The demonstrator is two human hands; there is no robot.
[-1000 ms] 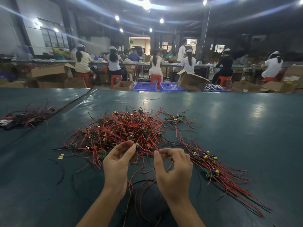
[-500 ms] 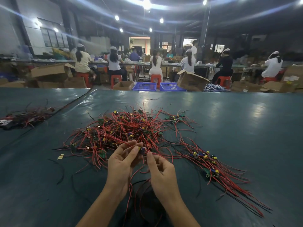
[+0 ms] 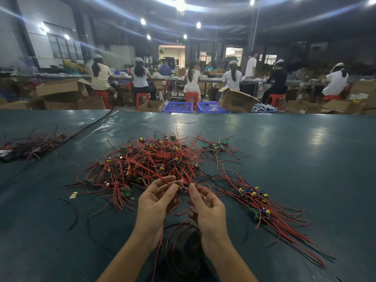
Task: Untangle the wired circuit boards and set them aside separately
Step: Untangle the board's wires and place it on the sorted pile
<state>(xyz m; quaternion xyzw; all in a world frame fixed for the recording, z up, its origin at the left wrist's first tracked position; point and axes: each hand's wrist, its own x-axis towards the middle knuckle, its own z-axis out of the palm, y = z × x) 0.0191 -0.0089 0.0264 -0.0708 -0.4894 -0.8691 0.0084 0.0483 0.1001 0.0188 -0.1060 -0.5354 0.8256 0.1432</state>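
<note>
Nearest the camera, thin red wires trail down between the two forearms, above the dark green worktop. The left hand and the right hand are raised side by side. Between them is a small circuit board with yellow and blue parts. The left grip is pinched on the board's left end with fingertip and thumb. The right grip is closed on its right end, where a red wire leaves it. To the left a loose black wire curves across the worktop, with a small yellow tag just beyond it. To the right, well apart from the hands, lies a row of wired boards, their red leads running together toward the near right. Just behind the hands spreads the big tangled heap of red-wired boards. A little cluster of green boards sits near its far right edge. On the neighbouring worktop at left lies a darker heap of wires. Farther back stand two blue plastic crates and an open cardboard box. Behind them, people sit on red stools at long tables.
</note>
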